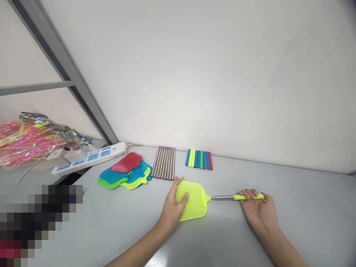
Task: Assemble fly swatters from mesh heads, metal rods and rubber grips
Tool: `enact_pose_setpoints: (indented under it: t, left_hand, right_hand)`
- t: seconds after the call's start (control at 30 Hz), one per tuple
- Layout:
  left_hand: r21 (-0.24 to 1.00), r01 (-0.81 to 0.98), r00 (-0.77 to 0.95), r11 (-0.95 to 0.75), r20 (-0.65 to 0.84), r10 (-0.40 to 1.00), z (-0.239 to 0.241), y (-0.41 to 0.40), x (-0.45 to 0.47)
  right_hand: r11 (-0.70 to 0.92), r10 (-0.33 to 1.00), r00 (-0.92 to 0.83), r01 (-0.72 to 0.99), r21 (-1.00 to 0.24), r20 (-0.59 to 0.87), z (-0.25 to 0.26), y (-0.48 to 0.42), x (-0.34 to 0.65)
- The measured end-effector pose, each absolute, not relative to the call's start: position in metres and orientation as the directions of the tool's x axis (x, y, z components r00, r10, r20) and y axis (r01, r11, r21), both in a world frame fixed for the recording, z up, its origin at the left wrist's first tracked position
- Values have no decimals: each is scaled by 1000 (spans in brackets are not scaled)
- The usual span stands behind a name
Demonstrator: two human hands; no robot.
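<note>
A yellow-green fly swatter with a perforated head lies sideways between my hands, just over the table. My left hand grips the head at its left edge, thumb on top. A short metal rod joins the head to a yellow handle. My right hand is closed round that handle, its fingers over the top and thumb near the end. Beyond my left hand lie several metal tubes side by side. To their right is a row of blue, yellow, green and red handles.
Loose swatter heads in red, blue, green and yellow are piled at the left. Behind them runs a white power strip with plugs. Plastic-wrapped pink goods sit farther left, past a grey metal frame. A white wall borders the table's back.
</note>
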State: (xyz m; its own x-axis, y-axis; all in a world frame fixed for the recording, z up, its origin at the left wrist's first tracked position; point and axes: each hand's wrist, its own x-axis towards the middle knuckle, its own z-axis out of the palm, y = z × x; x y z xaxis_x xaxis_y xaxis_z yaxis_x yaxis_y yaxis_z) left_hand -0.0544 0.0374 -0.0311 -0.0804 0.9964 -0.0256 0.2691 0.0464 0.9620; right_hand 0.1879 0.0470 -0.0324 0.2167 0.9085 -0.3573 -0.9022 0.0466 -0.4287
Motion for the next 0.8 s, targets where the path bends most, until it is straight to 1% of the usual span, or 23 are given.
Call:
enact_pose_setpoints:
  t: [0.13, 0.37, 0.67, 0.8]
  left_hand:
    - [978, 202, -53, 56, -46, 998, -27, 37, -55]
    - [984, 160, -11, 82, -81, 997, -23, 38, -55]
    - [974, 223, -15, -37, 41, 999, -26, 36, -53]
    - [979, 199, -28, -36, 42, 999, -26, 35, -52]
  right_hand:
    - [58, 903, 236, -895, -442, -359, -33, 48, 186]
    - [19, 916, 242, -823, -568, -321, -37, 51, 190]
    - [47, 908, 282, -805, -591, -311, -35, 52, 188]
    - [55, 897, 312, -781, -621, -313, -34, 52, 185]
